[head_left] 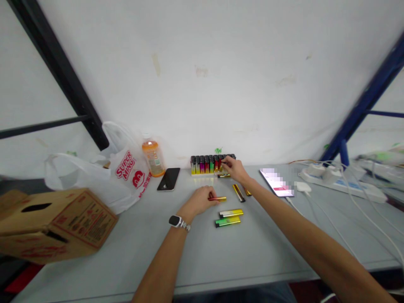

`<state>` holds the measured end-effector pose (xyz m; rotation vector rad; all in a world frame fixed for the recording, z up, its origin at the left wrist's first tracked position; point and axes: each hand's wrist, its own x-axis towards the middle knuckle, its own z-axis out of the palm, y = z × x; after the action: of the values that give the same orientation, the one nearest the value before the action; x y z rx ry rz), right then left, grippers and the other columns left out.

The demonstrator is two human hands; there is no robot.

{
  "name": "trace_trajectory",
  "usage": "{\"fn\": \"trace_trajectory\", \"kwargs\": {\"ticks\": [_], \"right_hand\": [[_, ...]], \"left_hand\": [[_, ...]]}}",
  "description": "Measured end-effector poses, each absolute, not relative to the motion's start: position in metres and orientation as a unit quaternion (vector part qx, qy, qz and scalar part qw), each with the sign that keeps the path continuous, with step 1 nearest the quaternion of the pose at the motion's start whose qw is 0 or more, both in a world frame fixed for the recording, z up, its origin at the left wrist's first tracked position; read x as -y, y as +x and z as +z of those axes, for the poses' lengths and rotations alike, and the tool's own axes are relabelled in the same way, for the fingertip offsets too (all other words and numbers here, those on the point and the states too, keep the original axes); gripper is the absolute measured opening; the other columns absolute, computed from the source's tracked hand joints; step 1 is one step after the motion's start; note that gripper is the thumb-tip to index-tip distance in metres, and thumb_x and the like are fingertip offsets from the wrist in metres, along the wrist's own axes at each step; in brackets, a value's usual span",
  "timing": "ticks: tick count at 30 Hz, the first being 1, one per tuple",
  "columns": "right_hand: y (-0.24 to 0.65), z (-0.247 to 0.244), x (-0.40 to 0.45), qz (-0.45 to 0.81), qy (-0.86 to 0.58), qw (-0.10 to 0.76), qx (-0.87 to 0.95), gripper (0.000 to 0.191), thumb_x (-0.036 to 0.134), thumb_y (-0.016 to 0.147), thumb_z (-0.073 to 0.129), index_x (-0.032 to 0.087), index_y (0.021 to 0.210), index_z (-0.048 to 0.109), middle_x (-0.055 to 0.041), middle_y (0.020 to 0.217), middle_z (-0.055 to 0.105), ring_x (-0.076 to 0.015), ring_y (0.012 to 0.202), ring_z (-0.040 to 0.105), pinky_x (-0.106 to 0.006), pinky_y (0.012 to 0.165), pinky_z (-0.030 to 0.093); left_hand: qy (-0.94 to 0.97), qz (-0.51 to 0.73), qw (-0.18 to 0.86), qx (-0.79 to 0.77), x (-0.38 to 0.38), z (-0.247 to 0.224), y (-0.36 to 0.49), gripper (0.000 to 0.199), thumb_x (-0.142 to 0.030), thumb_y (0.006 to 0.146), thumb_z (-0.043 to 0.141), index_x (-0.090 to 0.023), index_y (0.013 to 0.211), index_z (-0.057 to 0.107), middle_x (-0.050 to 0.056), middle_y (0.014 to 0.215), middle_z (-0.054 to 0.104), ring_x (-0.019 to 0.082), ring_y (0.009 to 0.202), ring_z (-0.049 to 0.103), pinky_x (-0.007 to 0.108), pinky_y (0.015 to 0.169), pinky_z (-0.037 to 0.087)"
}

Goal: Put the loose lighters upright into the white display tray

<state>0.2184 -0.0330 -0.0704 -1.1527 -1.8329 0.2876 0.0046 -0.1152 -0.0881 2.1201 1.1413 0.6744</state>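
Note:
My left hand point(202, 200), with a watch on the wrist, is closed on a red-and-gold lighter point(220, 198) just above the table. Farther back, my right hand point(234, 168) pinches at the right part of a rack of upright coloured lighters point(203, 165); its fingertips hide what they grip, which looks like a lighter. Below that hand one lighter point(224, 176) lies at the rack's front. A gold-and-dark lighter point(238, 193) lies near my right forearm, with another point(248, 192) partly behind it. Closer to me are a silver-yellow lighter point(231, 213) and a green-yellow lighter point(227, 221).
A dark phone point(168, 179), an orange drink bottle point(153, 158), a white plastic bag point(121, 176) and a cardboard box point(59, 223) stand to the left. To the right are a lit phone point(277, 183), a white charger point(303, 187) and a power strip point(344, 185) with loose cables.

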Motion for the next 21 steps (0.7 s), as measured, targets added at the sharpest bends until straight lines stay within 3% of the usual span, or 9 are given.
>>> {"fn": "trace_trajectory", "kwargs": {"ticks": [4,8,14,17,21], "right_hand": [[0.217,-0.063,0.028,0.063,-0.489,0.411,0.767,0.018,0.025,0.089,0.057,0.018,0.098,0.071,-0.0052,0.089,0.067,-0.0172,0.078,0.06,-0.03,0.076,0.046],[0.213,-0.06,0.034,-0.017,-0.552,0.36,0.752,0.029,0.033,0.094,0.054,0.022,0.114,0.072,-0.0104,0.109,0.057,-0.0198,0.087,0.061,-0.031,0.081,0.048],[0.214,-0.064,0.048,-0.038,-0.567,0.313,0.761,0.044,0.037,0.095,0.052,0.024,0.137,0.059,-0.011,0.108,0.049,-0.0203,0.084,0.06,-0.035,0.083,0.049],[0.213,-0.067,0.058,-0.013,-0.546,0.375,0.749,0.048,0.036,0.093,0.054,0.021,0.138,0.055,-0.0115,0.11,0.049,-0.022,0.088,0.06,-0.037,0.088,0.049],[0.207,-0.067,0.079,0.025,-0.503,0.503,0.702,0.034,0.037,0.094,0.052,0.018,0.119,0.064,-0.0104,0.106,0.052,-0.0224,0.094,0.057,-0.037,0.091,0.048]], "left_hand": [[0.785,0.31,0.294,-0.448,0.12,-0.082,0.01,0.018,-0.036,0.08,0.067,-0.02,0.08,0.06,-0.002,0.066,0.059,0.015,0.06,0.051,0.024,0.057,0.032],[0.761,0.383,0.285,-0.44,0.122,-0.076,0.017,0.022,-0.043,0.088,0.058,-0.021,0.086,0.061,-0.003,0.064,0.058,0.014,0.058,0.049,0.024,0.058,0.031],[0.655,0.518,0.346,-0.428,0.114,-0.076,0.025,0.034,-0.047,0.072,0.075,-0.018,0.07,0.058,-0.005,0.057,0.049,0.011,0.054,0.043,0.023,0.055,0.03],[0.623,0.553,0.363,-0.418,0.113,-0.074,0.029,0.039,-0.054,0.073,0.072,-0.017,0.072,0.06,-0.002,0.063,0.054,0.012,0.059,0.047,0.023,0.056,0.034],[0.594,0.583,0.405,-0.378,0.118,-0.071,0.037,0.046,-0.063,0.081,0.06,-0.018,0.093,0.057,0.004,0.084,0.066,0.017,0.078,0.06,0.026,0.068,0.046]]}}
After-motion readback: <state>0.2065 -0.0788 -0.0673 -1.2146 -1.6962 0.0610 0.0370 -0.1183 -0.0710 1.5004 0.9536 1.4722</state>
